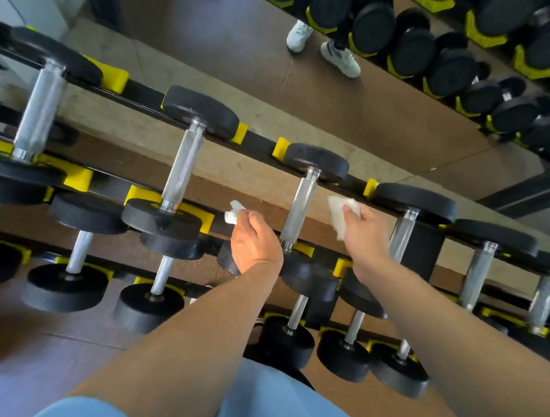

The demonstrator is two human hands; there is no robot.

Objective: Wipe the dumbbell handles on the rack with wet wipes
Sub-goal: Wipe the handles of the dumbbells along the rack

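Evidently between wipes: left hand [253,240] clutched a balled wipe [234,212], right hand [365,233] pinched another wipe [339,214], flanking a handle [298,208] likely next.

Gap betw. hands blocked by knurled handle [298,210]; sides free.

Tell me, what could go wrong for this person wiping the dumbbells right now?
The left hand grips only a small bunched wipe, so it might slip out and drop between the rack rails. Both hands sit beside one knurled handle; neither wipe touches it, so the right hand with its wipe may skip it.
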